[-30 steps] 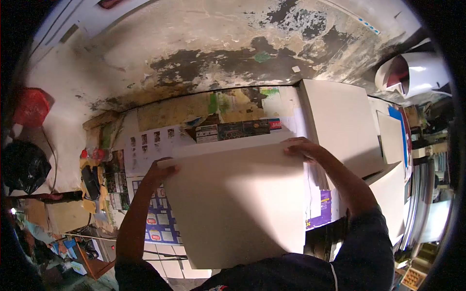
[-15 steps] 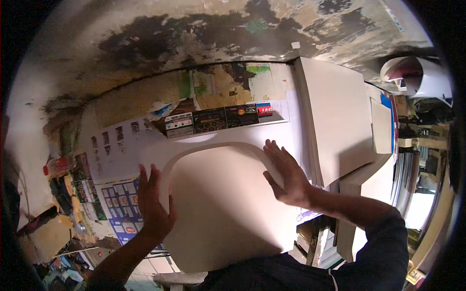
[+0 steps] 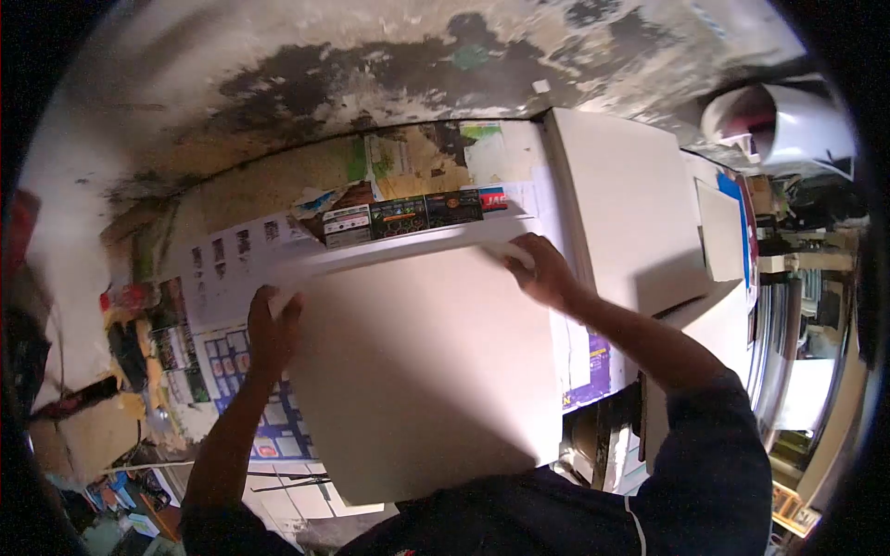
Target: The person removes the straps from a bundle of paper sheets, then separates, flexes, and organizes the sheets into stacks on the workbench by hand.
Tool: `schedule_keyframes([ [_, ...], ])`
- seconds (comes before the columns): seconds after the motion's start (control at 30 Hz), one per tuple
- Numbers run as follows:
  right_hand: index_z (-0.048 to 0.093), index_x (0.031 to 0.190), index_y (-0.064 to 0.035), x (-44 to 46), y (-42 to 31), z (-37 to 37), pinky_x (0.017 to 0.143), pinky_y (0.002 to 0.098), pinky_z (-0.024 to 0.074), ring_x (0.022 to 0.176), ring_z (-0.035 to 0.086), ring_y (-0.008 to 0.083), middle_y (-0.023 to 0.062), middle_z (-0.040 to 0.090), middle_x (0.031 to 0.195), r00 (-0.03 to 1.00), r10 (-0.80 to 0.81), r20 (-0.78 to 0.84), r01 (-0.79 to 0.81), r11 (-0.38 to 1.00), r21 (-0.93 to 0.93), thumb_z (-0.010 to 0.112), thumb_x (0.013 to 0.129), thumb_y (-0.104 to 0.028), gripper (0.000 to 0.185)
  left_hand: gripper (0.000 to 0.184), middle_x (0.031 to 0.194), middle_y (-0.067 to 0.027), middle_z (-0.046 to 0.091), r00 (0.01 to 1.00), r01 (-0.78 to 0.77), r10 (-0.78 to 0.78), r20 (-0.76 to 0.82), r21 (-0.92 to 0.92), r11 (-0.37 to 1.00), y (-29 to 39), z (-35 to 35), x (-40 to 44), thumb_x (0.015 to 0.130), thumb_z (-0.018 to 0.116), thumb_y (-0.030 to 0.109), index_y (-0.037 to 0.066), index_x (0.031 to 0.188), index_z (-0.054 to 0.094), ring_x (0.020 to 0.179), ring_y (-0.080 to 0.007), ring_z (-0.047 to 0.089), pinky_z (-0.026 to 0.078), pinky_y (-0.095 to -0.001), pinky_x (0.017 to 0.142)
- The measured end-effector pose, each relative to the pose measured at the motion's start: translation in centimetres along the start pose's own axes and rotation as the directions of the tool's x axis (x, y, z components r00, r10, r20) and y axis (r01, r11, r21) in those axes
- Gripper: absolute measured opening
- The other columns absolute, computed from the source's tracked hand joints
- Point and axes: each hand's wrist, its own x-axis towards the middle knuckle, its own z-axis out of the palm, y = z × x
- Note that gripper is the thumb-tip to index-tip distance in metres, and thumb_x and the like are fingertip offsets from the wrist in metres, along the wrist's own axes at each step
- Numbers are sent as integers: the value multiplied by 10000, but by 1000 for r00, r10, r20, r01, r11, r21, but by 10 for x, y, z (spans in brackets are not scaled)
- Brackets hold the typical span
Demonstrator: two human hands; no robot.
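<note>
A large plain off-white paper stack [image 3: 426, 371] lies before me, its near edge against my dark shirt. My left hand [image 3: 272, 332] is closed at its far left corner, thumb and fingers pinching the paper. My right hand [image 3: 545, 271] grips the far right corner in the same way, fingers curled over it. Both corners look slightly blurred, and I cannot tell how many sheets are in the hands. Just beyond the far edge lies a row of dark printed labels [image 3: 403, 219] on the paper-covered table.
A thick stack of pale board [image 3: 630, 204] stands right of my right hand. A blue printed sheet [image 3: 227, 366] lies under the left side. A stained wall [image 3: 389, 74] closes off the back. A rolled white sheet [image 3: 788, 125] is at far right.
My hands went from spread flat beside the curled sheet to pinching its far corners. The curved far edge is now flattened out straight.
</note>
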Motion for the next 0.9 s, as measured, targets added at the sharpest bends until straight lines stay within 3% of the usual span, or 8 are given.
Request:
schedule_keyframes([
  [0.1, 567, 1171, 45, -23, -17, -19, 794, 458, 539, 912, 667, 403, 249, 677, 999, 957, 283, -57, -272, 951, 148, 697, 849, -417, 578, 658, 1211, -266, 576, 958, 285, -284, 24, -31, 958, -17, 10, -32, 815, 731, 394, -45, 1238, 485, 1125, -448, 554, 459, -475, 923],
  [0.17, 570, 1118, 48, -88, 34, 30, 735, 412, 541, 893, 672, 340, 223, 671, 1001, 978, 46, -201, -60, 996, -65, 715, 867, -266, 427, 697, 1170, -255, 592, 955, 289, -295, 41, 114, 951, -23, 25, -116, 779, 768, 376, -28, 1263, 471, 1071, -433, 586, 473, -480, 897],
  [0.27, 381, 1323, 6, -250, 24, 33, 805, 420, 516, 998, 597, 317, 240, 554, 1140, 985, 95, 143, -105, 992, 65, 757, 772, -199, 698, 787, 1179, -209, 595, 933, 323, -302, 193, -86, 942, 11, 11, -275, 723, 837, 328, 7, 1324, 443, 1069, -374, 604, 483, -464, 910],
  [0.33, 341, 1339, 1, -319, -32, 14, 793, 411, 517, 1018, 582, 324, 254, 486, 1209, 811, 400, 427, -502, 851, 155, 774, 723, -204, 780, 878, 1183, -211, 590, 862, 468, -376, 339, -252, 847, 35, 2, -352, 658, 879, 288, 19, 1360, 427, 1066, -366, 609, 492, -445, 900],
  [0.47, 420, 1254, -9, -392, -42, 65, 746, 466, 532, 843, 656, 372, 245, 626, 957, 879, 456, 141, -451, 890, -71, 721, 748, -165, 609, 317, 979, -177, 662, 999, 9, -7, -36, 43, 999, 26, 25, -407, 774, 739, 124, -30, 1031, 636, 918, -363, 641, 531, -420, 776],
  [0.5, 463, 1209, -2, -397, -30, 72, 723, 449, 538, 820, 663, 354, 250, 630, 933, 899, 426, 105, -423, 905, -54, 726, 746, -152, 554, 131, 968, -210, 660, 985, 149, -164, 55, 210, 966, 25, 26, -400, 833, 624, 104, 25, 937, 634, 900, -403, 632, 519, -458, 761],
  [0.67, 601, 1100, 14, -412, -32, 78, 809, 342, 524, 901, 649, 179, 101, 675, 969, 886, 462, -33, -403, 805, 434, 733, 777, -67, 359, 142, 849, -171, 665, 958, 283, -277, 74, -89, 955, 9, 28, -416, 851, 641, 111, 10, 950, 645, 748, -348, 641, 518, -424, 695],
  [0.9, 663, 1095, 4, -422, -18, 139, 741, 257, 483, 838, 592, 102, 35, 670, 969, 777, 605, -172, 35, 231, 972, 695, 908, -165, 255, 240, 1009, -100, 666, 839, 126, -541, -64, -943, 307, -5, 81, -423, 904, 690, 152, -43, 1034, 636, 909, -169, 633, 522, -324, 824],
])
